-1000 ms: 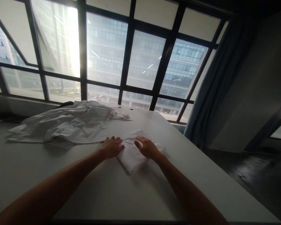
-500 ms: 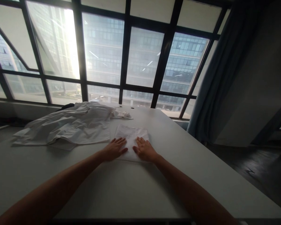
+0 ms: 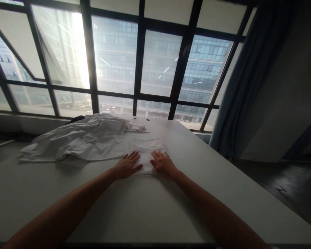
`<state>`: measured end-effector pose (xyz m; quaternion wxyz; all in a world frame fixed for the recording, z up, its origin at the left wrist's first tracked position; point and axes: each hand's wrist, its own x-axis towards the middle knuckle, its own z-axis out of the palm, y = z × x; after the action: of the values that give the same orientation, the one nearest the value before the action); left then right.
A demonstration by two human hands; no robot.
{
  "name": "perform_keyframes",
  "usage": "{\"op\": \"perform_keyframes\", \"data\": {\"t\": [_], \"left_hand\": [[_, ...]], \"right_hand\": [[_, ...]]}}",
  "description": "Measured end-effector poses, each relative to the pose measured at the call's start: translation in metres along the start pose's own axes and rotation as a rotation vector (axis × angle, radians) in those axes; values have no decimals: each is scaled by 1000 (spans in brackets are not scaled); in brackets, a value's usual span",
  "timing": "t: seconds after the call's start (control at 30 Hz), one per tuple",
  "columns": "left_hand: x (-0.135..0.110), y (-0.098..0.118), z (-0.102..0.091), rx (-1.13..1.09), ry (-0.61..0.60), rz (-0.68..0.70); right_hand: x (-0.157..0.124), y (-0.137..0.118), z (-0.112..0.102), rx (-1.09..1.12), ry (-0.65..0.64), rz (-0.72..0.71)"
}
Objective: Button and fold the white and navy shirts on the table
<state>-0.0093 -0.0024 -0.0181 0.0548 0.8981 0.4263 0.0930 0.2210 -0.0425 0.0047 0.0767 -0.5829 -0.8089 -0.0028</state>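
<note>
A folded white cloth [image 3: 147, 147] lies flat on the white table [image 3: 134, 211] in front of me. My left hand [image 3: 128, 165] rests on its left side, fingers stretched out and thumb pointing toward the middle. On the right side of the cloth lies my right hand [image 3: 163, 163], its fingers extended over the fabric. Neither hand grips anything. The parts of the cloth under both palms are hidden. What kind of garment or cloth it is, I cannot tell.
A large crumpled white cloth [image 3: 93, 138] spreads over the table to the left. Behind the folded cloth lies a small bunched white piece [image 3: 137, 128]. Windows [image 3: 114, 55] line the far side, and a blue curtain [image 3: 235, 103] hangs at the right.
The near edge of the folded cloth sits slightly farther from me. My right hand has shifted a little to the right, its fingers slightly more bent; my left hand stays nearly in place.
</note>
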Motion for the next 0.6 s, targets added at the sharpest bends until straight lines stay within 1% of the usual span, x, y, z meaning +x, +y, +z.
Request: {"op": "perform_keyframes", "data": {"t": [0.07,0.1,0.13,0.2,0.27,0.33,0.4,0.47,0.6], "left_hand": [[4,-1,3,-14,19,28],[6,-2,3,-21,30,32],[6,-3,3,-25,46,27],[5,-3,1,-20,76,-12],[2,-3,-1,-4,79,-60],[-1,-2,-4,12,55,-83],[-3,0,-5,24,35,-91],[-3,2,-5,34,22,-95],[-2,4,-6,37,8,-96]], "right_hand": [[-5,-21,5,69,-24,-66],[-6,-28,7,90,-49,-84],[-6,-30,9,99,-78,-88],[-2,-22,8,98,-137,-65],[5,2,5,90,-189,-20],[15,33,0,69,-228,37],[27,67,-5,24,-254,128],[39,98,-8,-36,-248,244],[59,155,-8,-131,-136,491]]}}
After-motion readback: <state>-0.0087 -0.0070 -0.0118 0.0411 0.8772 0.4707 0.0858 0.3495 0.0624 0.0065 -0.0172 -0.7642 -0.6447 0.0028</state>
